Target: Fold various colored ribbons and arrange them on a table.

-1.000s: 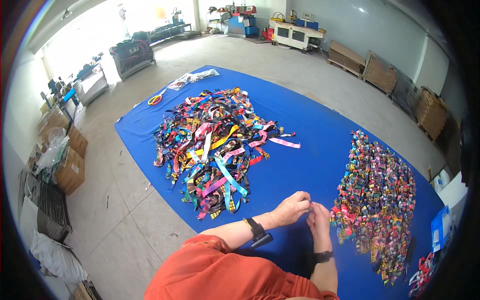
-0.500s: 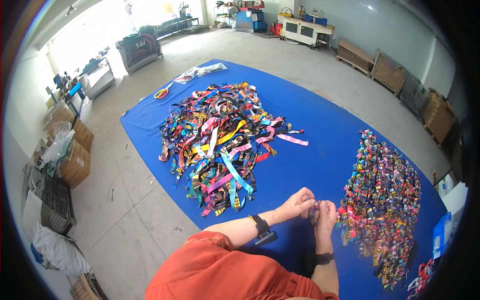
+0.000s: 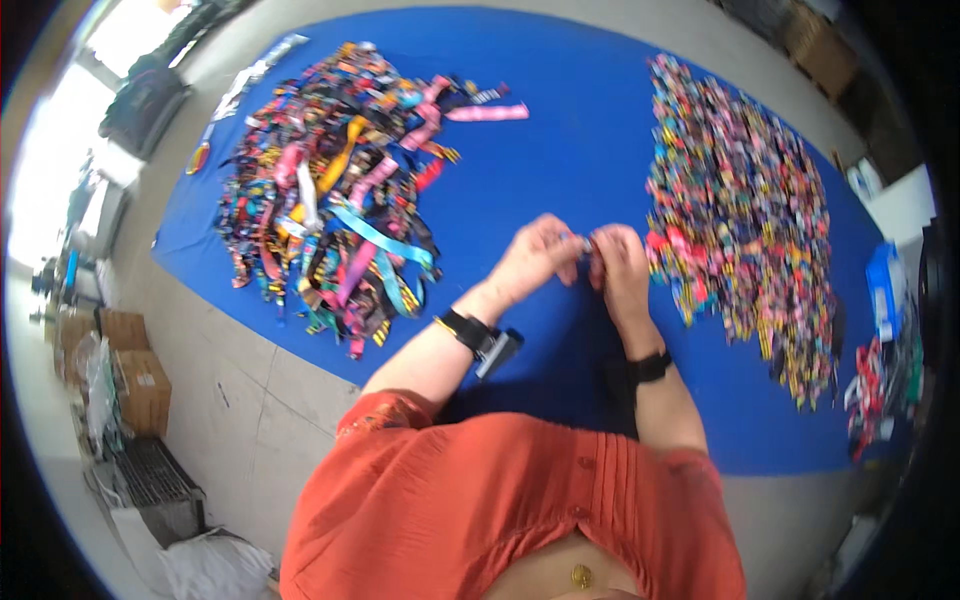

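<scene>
Over the blue cloth, my left hand point(image 3: 540, 255) and my right hand point(image 3: 622, 268) meet with their fingers closed in a pinch. Between the fingertips shows a small dark piece point(image 3: 587, 243), too blurred and too covered to name. To the left lies a loose heap of colourful patterned ribbon straps point(image 3: 330, 190), with longer pink, orange and light-blue ones on top. Right beside my right hand, many small folded ribbon pieces point(image 3: 735, 220) are laid out in dense rows.
The blue-covered table point(image 3: 570, 130) spans the space before me. Yellow-handled scissors point(image 3: 198, 158) and a clear plastic bag point(image 3: 255, 75) lie at its far left edge. At the right stand a blue box point(image 3: 884, 290) and red straps point(image 3: 866, 390). Cardboard boxes point(image 3: 142, 385) sit on the floor at left.
My view has tipped downward, so the table and both heaps appear higher. My hands stay together at the small piece, its colourful pattern now less visible between the fingers.
</scene>
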Demonstrator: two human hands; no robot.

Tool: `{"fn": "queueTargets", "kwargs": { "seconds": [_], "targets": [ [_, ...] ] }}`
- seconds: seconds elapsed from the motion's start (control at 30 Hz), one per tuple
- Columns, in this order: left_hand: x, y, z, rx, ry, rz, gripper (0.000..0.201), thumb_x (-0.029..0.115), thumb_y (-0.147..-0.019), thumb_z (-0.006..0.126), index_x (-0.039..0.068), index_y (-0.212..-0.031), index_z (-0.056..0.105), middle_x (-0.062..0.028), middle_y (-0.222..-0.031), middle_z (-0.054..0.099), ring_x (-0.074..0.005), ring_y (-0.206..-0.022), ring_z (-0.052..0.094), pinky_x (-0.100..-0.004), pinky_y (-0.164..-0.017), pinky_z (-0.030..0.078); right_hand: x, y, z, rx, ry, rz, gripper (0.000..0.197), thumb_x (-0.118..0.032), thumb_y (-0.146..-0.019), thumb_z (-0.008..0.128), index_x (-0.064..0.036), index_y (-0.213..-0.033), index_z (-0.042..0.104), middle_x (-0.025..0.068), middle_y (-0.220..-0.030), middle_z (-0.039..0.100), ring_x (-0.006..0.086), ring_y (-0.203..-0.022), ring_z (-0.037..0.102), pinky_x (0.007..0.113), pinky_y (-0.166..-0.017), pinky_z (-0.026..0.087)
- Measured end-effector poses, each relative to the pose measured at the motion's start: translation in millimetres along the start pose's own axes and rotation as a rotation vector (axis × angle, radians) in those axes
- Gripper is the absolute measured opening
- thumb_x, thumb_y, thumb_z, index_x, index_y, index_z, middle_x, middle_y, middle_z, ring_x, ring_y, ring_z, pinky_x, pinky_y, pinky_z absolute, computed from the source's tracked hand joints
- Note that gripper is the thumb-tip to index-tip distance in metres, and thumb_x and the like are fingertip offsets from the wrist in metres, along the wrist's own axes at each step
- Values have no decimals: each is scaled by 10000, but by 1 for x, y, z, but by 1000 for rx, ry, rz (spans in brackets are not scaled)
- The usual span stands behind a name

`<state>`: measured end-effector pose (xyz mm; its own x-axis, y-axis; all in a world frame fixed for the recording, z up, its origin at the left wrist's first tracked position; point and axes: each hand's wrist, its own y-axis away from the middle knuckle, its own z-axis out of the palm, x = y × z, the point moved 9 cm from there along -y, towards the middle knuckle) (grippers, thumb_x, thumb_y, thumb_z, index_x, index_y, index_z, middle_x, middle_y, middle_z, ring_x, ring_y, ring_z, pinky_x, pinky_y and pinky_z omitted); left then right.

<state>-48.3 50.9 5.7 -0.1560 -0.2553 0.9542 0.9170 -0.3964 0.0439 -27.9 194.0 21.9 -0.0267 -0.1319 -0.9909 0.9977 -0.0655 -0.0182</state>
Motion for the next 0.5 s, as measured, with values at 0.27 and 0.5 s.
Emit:
{"fn": "queueTargets", "kwargs": {
  "seconds": [0.27, 0.5],
  "targets": [
    [6, -1, 6, 6, 191, 71, 144, 100, -994, 631, 15, -1093, 569, -98, -1067, 692, -105, -911, 639, -250, -826, 538, 12, 3, 1, -52, -74, 117, 197, -177, -1002, 641, -23, -1118, 603, 41, -792, 634, 74, -573, 566, 211, -472, 437],
    [4, 1, 2, 56, 121, 75, 119, 60, -1005, 594, -1, -1086, 533, -104, -1025, 681, -119, -883, 634, -260, -836, 528, 6, 11, -4, -7, -48, 137, 192, -222, -988, 663, -45, -1034, 602, 29, -794, 650, 60, -507, 541, 200, -409, 387]
  ]
}}
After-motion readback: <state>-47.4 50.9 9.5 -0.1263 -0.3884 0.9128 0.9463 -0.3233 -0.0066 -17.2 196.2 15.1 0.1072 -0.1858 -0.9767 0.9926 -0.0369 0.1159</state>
